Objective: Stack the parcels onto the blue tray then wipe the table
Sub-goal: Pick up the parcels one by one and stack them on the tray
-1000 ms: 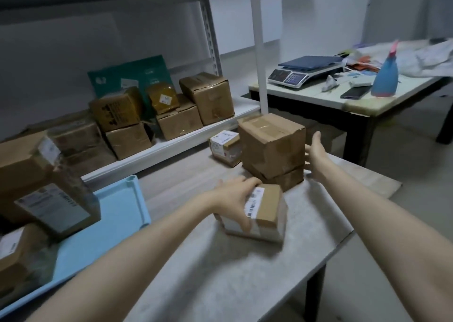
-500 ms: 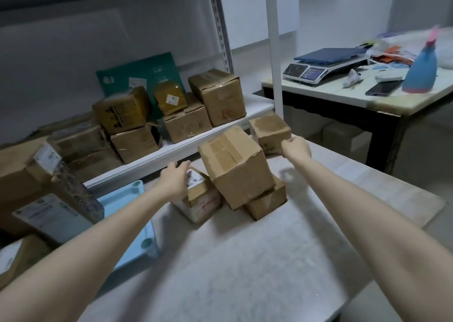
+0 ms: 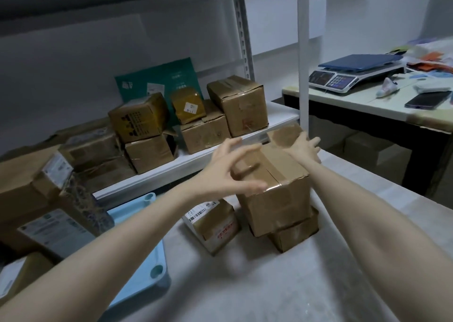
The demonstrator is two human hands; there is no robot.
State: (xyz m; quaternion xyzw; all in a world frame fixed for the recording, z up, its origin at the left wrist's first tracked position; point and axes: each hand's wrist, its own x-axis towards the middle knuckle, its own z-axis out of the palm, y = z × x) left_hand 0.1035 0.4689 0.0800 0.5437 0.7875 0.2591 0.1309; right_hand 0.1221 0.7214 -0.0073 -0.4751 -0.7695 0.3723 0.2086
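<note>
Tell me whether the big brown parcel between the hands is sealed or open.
Sealed: the big parcel has its top flaps closed, with tape running along the seam.

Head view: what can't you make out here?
- Bottom parcel: mostly covered by the big box on it.
- Small parcel at back: partly behind the right hand.
- Blue tray: left part under stacked parcels, middle behind the left forearm.
- Left hand: blurred; contact with big box unclear.
- Label text: too small.
</note>
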